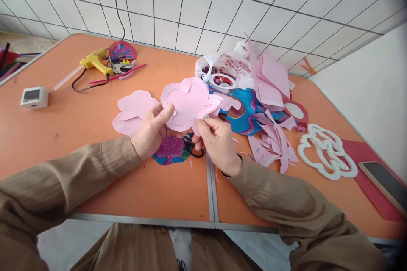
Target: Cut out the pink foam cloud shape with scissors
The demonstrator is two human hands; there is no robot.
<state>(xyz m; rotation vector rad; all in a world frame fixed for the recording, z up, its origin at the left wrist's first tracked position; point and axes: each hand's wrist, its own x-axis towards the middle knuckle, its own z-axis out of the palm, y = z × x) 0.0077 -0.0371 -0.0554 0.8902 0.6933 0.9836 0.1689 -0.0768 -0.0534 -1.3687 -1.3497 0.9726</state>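
Observation:
A pink scalloped cutout (187,103), flower- or cloud-like, is held up above the middle of the table. A second outline lies inside its edge, and a pointed flap stands out at its right. My left hand (154,125) grips its left edge, thumb on top and fingers beneath. At the lower right edge, my right hand (219,139) pinches it between thumb and fingers. Another pink scalloped piece (135,110) lies behind my left hand. Below the hands are a floral fabric piece (170,152) and a black scissor handle (194,149), both partly hidden.
Pink scraps (275,142), blue patterned cloth (240,110) and a plastic bag (203,65) crowd the right rear. White scalloped frames (327,152) and a phone (384,182) lie far right. A yellow glue gun (97,63) and a white box (34,97) sit left.

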